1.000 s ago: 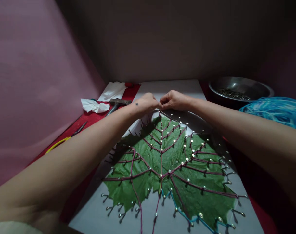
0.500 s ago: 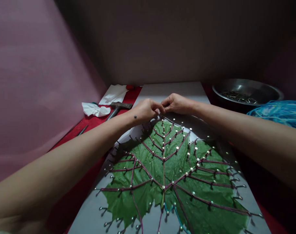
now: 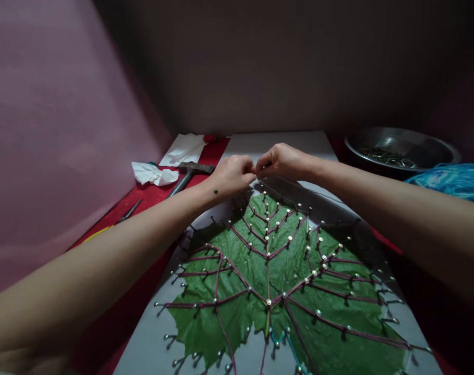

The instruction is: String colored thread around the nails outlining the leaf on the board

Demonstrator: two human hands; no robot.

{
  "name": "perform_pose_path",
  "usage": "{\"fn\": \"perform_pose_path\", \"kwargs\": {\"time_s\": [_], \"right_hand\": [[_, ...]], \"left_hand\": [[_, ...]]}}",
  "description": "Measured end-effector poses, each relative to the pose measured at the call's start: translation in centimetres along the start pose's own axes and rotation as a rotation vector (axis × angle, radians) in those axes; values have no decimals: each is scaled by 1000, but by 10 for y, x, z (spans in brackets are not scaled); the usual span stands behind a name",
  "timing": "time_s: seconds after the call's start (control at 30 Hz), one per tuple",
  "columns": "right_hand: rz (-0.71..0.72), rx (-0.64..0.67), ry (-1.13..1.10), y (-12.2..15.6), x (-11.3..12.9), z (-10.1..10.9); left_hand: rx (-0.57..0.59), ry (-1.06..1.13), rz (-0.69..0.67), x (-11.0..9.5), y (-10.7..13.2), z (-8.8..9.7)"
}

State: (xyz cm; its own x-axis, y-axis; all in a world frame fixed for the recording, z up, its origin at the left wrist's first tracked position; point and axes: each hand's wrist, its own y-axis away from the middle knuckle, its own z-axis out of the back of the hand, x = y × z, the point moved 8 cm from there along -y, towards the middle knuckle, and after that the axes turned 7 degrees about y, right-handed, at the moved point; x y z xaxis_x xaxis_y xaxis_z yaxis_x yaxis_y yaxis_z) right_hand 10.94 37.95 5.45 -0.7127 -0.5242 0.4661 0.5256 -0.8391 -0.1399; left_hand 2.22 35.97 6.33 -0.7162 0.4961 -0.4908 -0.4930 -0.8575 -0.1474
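Observation:
At the far tip of a large green leaf [image 3: 240, 276], my left hand [image 3: 234, 176] and my right hand [image 3: 281, 161] meet, both with pinched fingers. A thin pale thread [image 3: 279, 197] runs from their fingertips toward nails on the right of the tip. The ends of the fingers are too small and dark to show the grip fully. Beneath the leaf lies a pale board [image 3: 143, 338]. Nails stand along the leaf's outline and veins, with purple thread [image 3: 330, 324] strung between them. Blue thread [image 3: 293, 354] passes around nails near the stem.
Left of the board, a hammer [image 3: 186, 179], crumpled white tissue [image 3: 154, 174] and a dark slim tool [image 3: 130, 210] lie on red cloth [image 3: 133, 203]. At the right stand a metal bowl [image 3: 447, 153] of nails and a bundle of blue strands [image 3: 451, 179]. A wall rises behind.
My hands stay together at the leaf's tip, and my right hand has risen slightly. The view has shifted a little, so the board appears farther right.

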Motion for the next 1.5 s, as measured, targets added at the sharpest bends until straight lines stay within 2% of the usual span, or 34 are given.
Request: {"fn": "perform_pose_path", "kwargs": {"time_s": [0.07,0.17,0.3,0.5,0.57,0.73,0.9,1.1,1.2,1.37,1.5], "right_hand": [[-2,4,121,-1,5,-1],[-12,7,287,-3,8,-4],[-16,19,346,-4,15,-3],[-15,51,465,8,38,-3],[-31,70,421,15,36,-5],[-55,89,152,29,15,-5],[-39,146,-70,26,-2,-8],[-152,188,-200,25,-21,-17],[-155,154,-251,27,-21,-16],[-222,25,-331,29,-27,-7],[-219,-3,-338,29,-29,-8]], "left_hand": [[41,80,135,12,0,-4],[145,238,239,24,0,-16],[178,324,272,31,-2,-22],[185,349,290,27,3,-20],[201,387,298,22,6,-21],[236,503,330,13,10,-26],[254,488,250,6,10,-28],[197,435,270,12,4,-31],[191,418,259,14,1,-33],[146,333,228,14,-1,-28],[158,322,241,14,0,-28]]}}
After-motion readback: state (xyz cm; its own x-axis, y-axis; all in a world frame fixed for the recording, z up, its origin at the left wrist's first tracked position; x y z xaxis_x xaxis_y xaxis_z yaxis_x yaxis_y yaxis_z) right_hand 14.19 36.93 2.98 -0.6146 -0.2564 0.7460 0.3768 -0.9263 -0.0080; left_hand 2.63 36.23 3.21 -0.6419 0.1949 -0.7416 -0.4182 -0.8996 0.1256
